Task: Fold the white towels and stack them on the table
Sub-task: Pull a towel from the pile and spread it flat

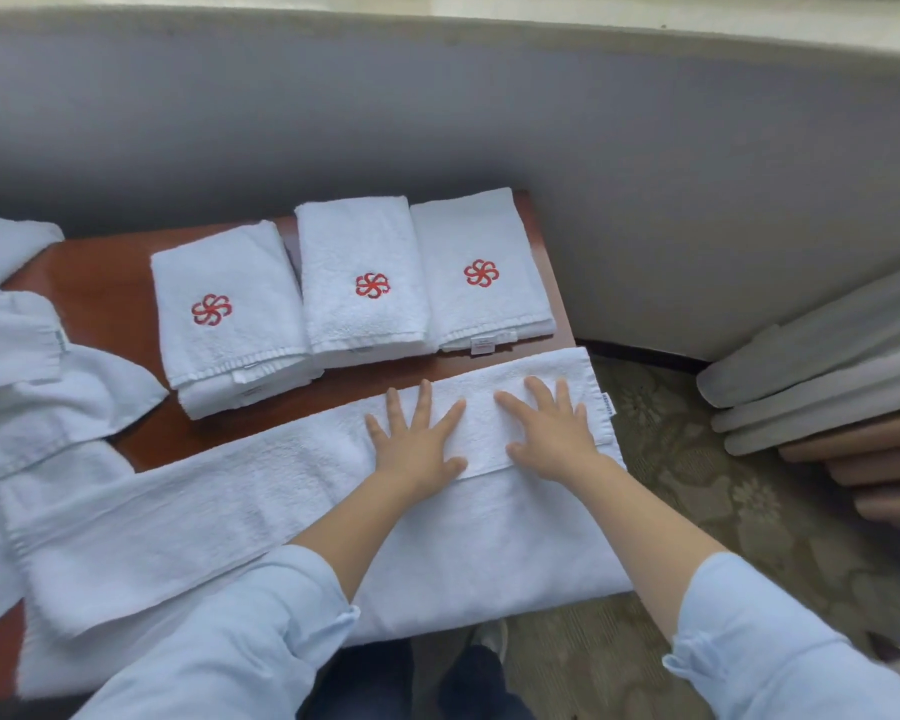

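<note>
I stand at a glossy reddish-brown wooden table (100,298) set against a plain grey wall (437,122). Below lies a faded olive floral carpet (697,485); grey and tan padded panels (827,392) lean at my right.

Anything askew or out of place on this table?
The left stack sits turned against the middle stack and right stack, its lower towels poking out unevenly toward the person. The long towel under the left hand and right hand overhangs the table's right end.

White towels (365,283) on wooden table (100,298)
</note>
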Demonstrator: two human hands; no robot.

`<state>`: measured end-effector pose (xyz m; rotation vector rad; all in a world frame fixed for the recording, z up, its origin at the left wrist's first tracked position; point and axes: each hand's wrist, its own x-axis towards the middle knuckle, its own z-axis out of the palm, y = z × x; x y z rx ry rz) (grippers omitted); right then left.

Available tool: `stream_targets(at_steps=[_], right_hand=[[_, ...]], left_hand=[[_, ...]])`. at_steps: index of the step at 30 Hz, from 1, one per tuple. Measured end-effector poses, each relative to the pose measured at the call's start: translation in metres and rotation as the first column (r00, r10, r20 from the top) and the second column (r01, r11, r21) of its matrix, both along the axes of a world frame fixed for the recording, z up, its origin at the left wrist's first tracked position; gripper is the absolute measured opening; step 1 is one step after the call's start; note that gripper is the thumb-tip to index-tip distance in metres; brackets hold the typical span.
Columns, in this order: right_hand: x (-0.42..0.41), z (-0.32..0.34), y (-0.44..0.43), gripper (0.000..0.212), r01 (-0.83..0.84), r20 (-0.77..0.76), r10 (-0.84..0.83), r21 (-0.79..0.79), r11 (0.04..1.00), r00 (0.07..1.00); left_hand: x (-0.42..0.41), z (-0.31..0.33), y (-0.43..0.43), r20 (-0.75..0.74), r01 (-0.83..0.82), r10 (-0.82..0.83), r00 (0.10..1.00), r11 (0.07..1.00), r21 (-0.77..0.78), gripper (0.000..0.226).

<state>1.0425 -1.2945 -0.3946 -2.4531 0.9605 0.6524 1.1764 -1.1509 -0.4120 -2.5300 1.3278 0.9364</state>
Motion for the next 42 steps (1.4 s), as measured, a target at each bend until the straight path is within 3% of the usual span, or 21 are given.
stream_targets(at_steps=[7,15,21,25,32,37,42], right_hand=[[-0.005,0.003,0.053,0.068,-0.078,0.103,0.079,-0.018,0.997,0.992],[0.031,0.021,0.142,0.064,-0.34,0.264,0.313,0.061,0.938,0.912],[0.083,0.031,0.203,0.063,-0.433,0.365,0.382,0.066,0.899,0.849],[0.126,0.029,0.244,0.061,-0.434,0.382,0.371,0.093,0.896,0.846],[0.194,0.015,0.309,0.057,-0.397,0.43,0.316,0.111,0.911,0.845],[0.223,-0.001,0.338,0.058,-0.373,0.436,0.305,0.078,0.924,0.846],[0.231,-0.008,0.349,0.057,-0.322,0.434,0.266,0.059,0.945,0.861]], left_hand=[[0.003,0.013,0.054,0.021,0.008,-0.005,1.0,0.987,-0.16,0.059],[0.012,0.035,0.191,0.07,-0.32,0.342,0.937,0.921,-0.222,0.056],[0.052,0.051,0.269,0.094,-0.487,0.525,0.846,0.833,-0.264,0.051],[0.088,0.057,0.313,0.043,-0.618,0.663,0.748,0.718,-0.32,0.042],[0.16,0.047,0.37,-0.026,-0.724,0.755,0.655,0.617,-0.309,0.039],[0.191,0.031,0.382,-0.129,-0.736,0.736,0.665,0.615,-0.284,0.045],[0.204,0.026,0.382,-0.321,-0.75,0.684,0.655,0.535,-0.39,0.047]])
